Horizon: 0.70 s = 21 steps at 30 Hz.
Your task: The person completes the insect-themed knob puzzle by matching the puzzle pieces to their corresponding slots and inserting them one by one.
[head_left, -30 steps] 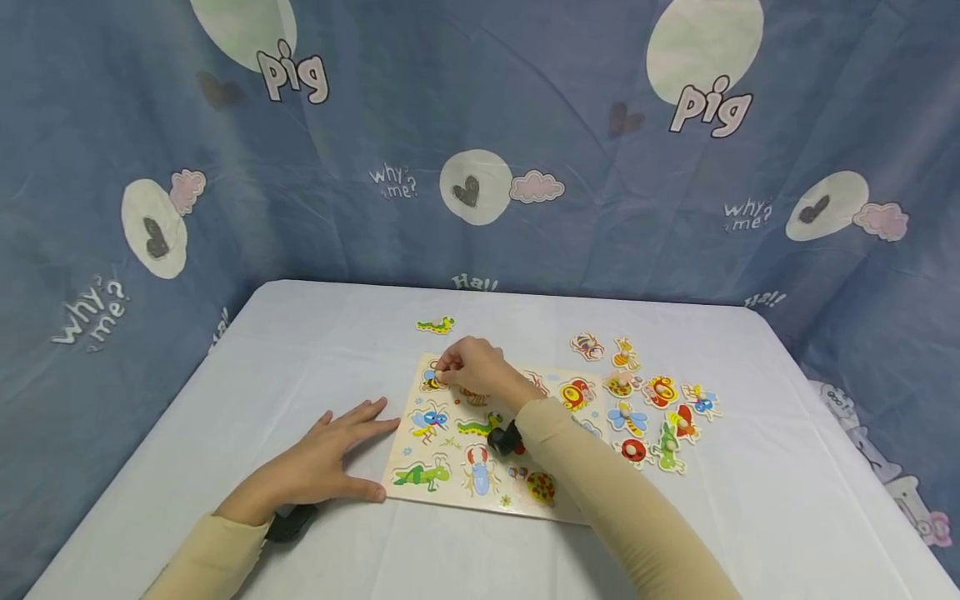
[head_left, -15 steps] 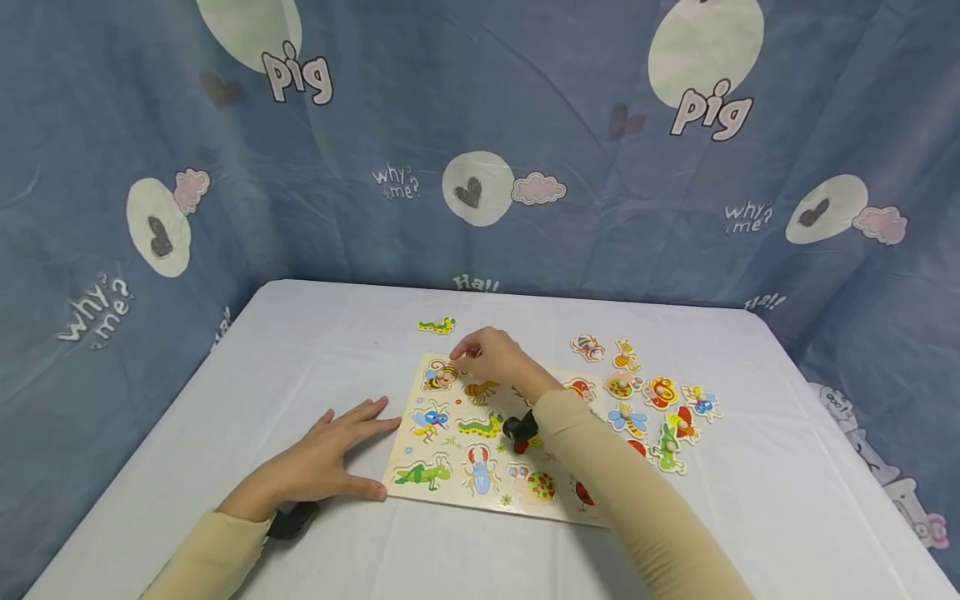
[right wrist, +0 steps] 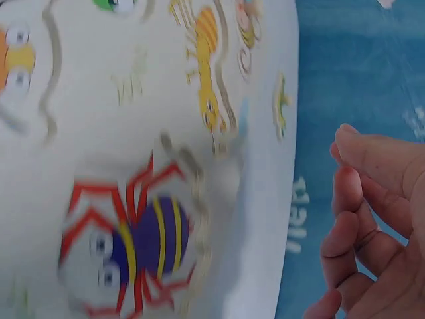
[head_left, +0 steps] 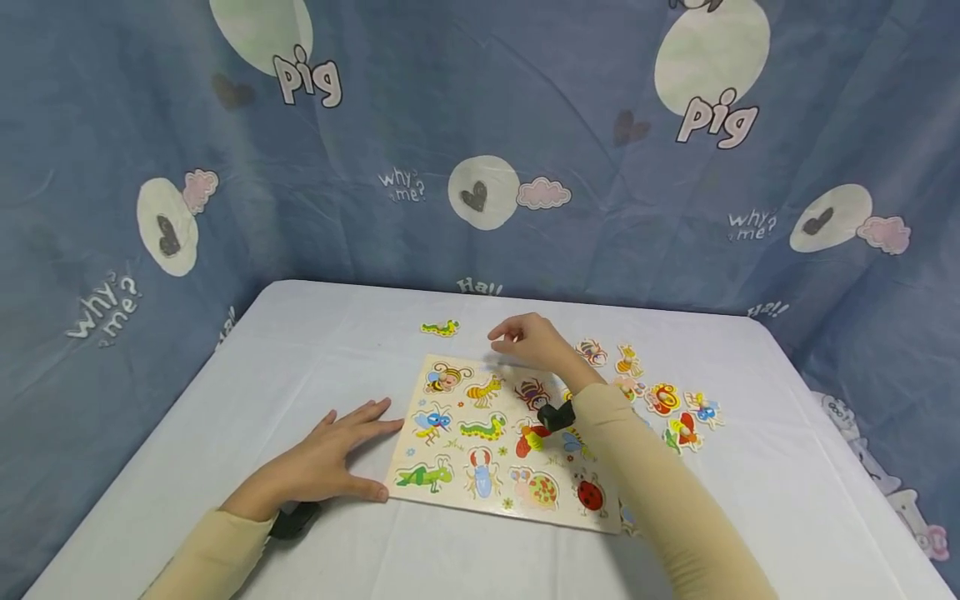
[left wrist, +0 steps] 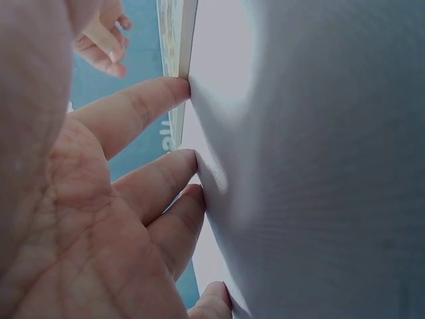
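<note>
A wooden insect puzzle board [head_left: 498,450] lies on the white table. My left hand [head_left: 330,454] rests spread on the cloth at the board's left side, thumb and index fingertips touching its edge. In the left wrist view, those fingers [left wrist: 146,109] are fairly straight. My right hand [head_left: 528,340] hovers over the board's back edge, fingers loosely bent, holding nothing; the right wrist view shows the bare fingertips [right wrist: 345,179]. A bee [head_left: 446,379] sits in the board's back left corner. Behind the board lies a caterpillar piece [head_left: 440,328].
Loose insect pieces lie right of the board, among them a spider [head_left: 592,352], an orange insect [head_left: 628,361] and a red butterfly [head_left: 683,432]. My right sleeve [head_left: 660,492] hides some of them. A blue patterned curtain [head_left: 480,242] hangs behind the table.
My right hand has left the bee at the board's back left corner and moved up and to the right, empty. The left hand stays in place. The view has shifted slightly.
</note>
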Tool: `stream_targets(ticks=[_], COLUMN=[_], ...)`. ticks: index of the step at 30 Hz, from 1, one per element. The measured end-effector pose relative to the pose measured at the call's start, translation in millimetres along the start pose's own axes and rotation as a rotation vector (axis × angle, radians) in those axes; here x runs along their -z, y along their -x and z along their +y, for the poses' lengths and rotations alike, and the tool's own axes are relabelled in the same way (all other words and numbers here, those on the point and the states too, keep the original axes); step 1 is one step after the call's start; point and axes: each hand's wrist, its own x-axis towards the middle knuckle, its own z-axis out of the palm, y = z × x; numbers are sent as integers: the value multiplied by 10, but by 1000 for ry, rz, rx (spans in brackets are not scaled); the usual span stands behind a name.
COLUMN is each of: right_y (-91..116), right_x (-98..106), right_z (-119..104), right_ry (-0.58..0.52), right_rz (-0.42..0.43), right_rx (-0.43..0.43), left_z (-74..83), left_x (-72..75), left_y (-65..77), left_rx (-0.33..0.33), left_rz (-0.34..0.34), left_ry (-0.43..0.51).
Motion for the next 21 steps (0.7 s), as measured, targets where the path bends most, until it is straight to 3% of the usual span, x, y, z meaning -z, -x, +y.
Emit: stream_targets(ticks=[21], right_y=[271], right_x=[358], right_z=[582], right_ry=[11], right_rz=[87], right_rx=[-147], left_z=[-8], left_x=[-12], left_y=[4], left_rx=[12], left_rz=[-1], left_ry=[-12])
